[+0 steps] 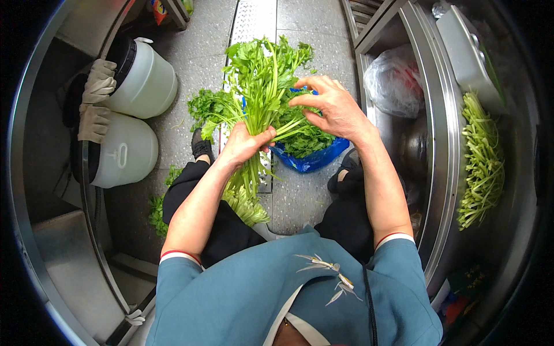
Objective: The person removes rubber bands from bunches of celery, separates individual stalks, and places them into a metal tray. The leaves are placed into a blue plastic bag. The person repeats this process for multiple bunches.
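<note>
A leafy bunch of celery point(259, 86) is gripped around its stalks by my left hand point(244, 145), its leaves pointing away from me. My right hand point(331, 106) hovers just right of the bunch with fingers spread and curved, holding nothing that I can see. Beneath it, a blue plastic bag point(314, 161) on the floor holds loose celery leaves point(307, 138). More greens point(210, 106) lie left of the bunch. Pale cut stalk ends point(246, 205) show between my legs, below the held bunch. Part of the bag is hidden behind the bunch and my right hand.
Two white plastic drums point(145, 82) stand at left, beside gloves point(96, 101) draped over a rail. Leafy greens point(158, 214) lie by my left leg. On the right, a steel counter holds celery stalks point(480, 164) and a grey container point(465, 56); a clear plastic bag point(394, 82) sits on the shelf below.
</note>
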`<state>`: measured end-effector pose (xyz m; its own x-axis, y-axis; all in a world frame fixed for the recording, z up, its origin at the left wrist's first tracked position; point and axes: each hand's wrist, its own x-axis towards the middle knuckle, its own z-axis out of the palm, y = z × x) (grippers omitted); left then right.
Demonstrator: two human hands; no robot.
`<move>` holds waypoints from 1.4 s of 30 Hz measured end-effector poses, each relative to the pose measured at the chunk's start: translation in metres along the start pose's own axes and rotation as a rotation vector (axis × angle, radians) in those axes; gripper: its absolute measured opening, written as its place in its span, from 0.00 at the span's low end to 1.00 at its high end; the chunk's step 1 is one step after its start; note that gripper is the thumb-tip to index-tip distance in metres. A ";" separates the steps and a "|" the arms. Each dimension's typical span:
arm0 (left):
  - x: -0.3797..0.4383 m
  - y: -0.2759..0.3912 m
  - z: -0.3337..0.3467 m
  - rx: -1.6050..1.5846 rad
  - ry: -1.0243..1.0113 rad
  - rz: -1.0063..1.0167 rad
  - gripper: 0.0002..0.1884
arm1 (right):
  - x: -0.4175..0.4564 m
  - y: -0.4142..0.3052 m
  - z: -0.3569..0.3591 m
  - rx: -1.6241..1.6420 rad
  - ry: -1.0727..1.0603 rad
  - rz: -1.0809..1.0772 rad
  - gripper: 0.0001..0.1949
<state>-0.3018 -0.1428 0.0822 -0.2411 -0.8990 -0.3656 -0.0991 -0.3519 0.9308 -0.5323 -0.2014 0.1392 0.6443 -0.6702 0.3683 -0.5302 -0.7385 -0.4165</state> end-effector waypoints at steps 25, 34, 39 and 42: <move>-0.007 0.012 -0.004 -0.157 -0.269 -0.125 0.16 | -0.004 -0.004 0.009 0.423 -0.474 0.367 0.19; -0.005 0.007 -0.005 -0.212 -0.214 -0.068 0.14 | -0.011 0.000 0.029 0.324 -0.074 0.278 0.10; -0.004 0.009 -0.005 -0.237 -0.212 -0.086 0.16 | -0.008 -0.009 0.023 0.427 -0.134 0.227 0.13; -0.005 0.010 -0.005 -0.220 -0.200 -0.087 0.16 | -0.010 -0.005 0.029 0.371 -0.149 0.171 0.11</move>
<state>-0.2967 -0.1427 0.0935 -0.4287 -0.8014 -0.4170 0.0780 -0.4927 0.8667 -0.5202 -0.1891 0.1136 0.6510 -0.7429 0.1555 -0.4201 -0.5233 -0.7414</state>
